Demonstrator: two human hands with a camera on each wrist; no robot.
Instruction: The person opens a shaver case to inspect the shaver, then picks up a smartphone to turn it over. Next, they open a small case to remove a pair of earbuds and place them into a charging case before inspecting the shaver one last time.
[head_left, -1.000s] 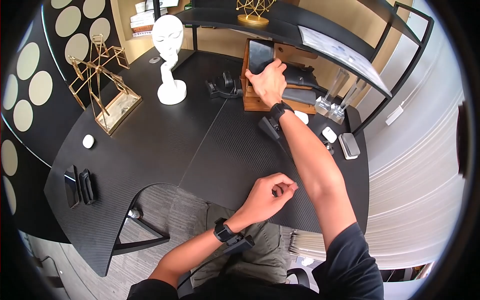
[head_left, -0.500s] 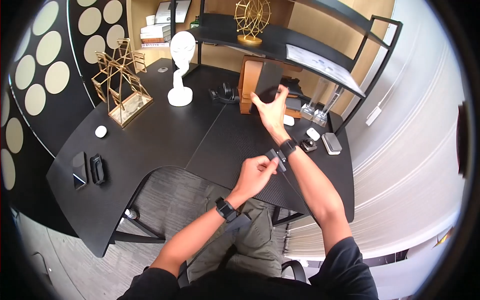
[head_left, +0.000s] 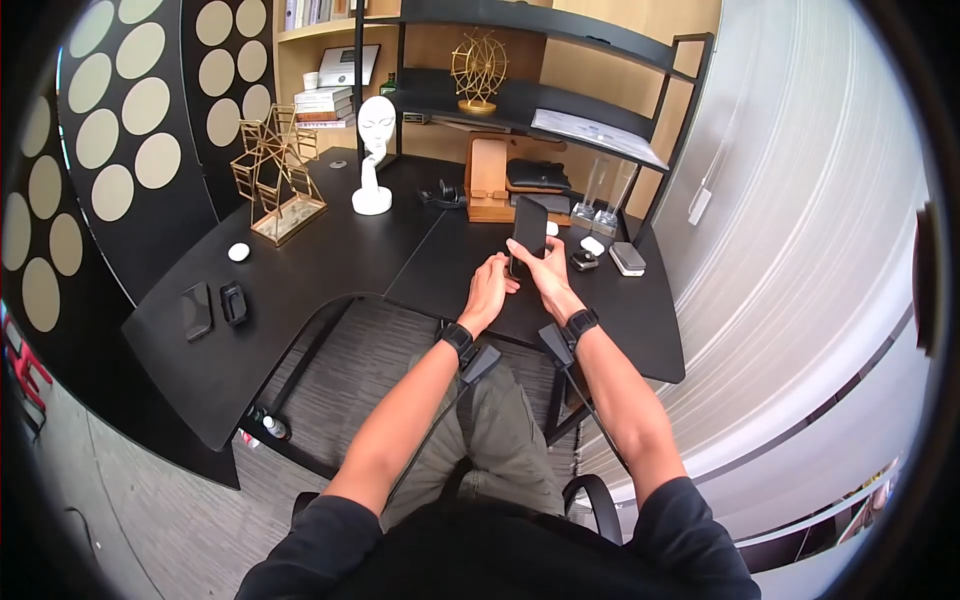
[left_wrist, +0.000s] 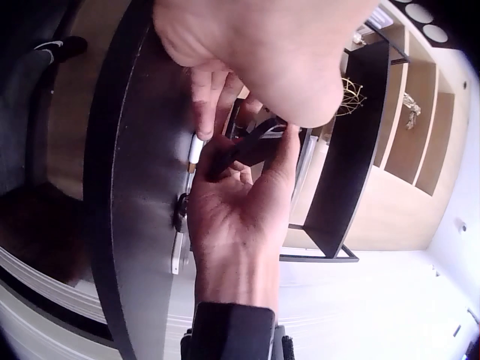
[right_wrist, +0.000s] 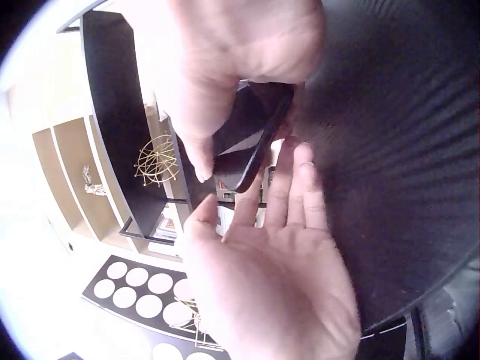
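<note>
A black smartphone [head_left: 531,228] is held upright above the desk in front of the body. My right hand [head_left: 548,275] grips its lower part, thumb on the screen side and fingers round the other edge. The right wrist view shows the phone's glossy screen [right_wrist: 241,127] partly covered by that thumb. Beside the phone's lower end is my left hand [head_left: 488,290], its fingers extended and spread in the right wrist view, fingertips close to the lower edge. Behind the phone stands a tan wooden desk organizer [head_left: 488,185] with a black wallet [head_left: 538,176] in it.
Right of the hands lie a watch [head_left: 584,260], a white case [head_left: 592,245] and a grey-white box [head_left: 627,259]. A white head sculpture [head_left: 373,150] and gold Ferris wheel model [head_left: 275,180] stand at the back left. A black shelf [head_left: 500,105] spans the desk's rear.
My right hand has lifted the phone off the wooden organizer and drawn it toward the body. My left hand has come up beside it, its curled fingers now extended. The head view has tilted up.
</note>
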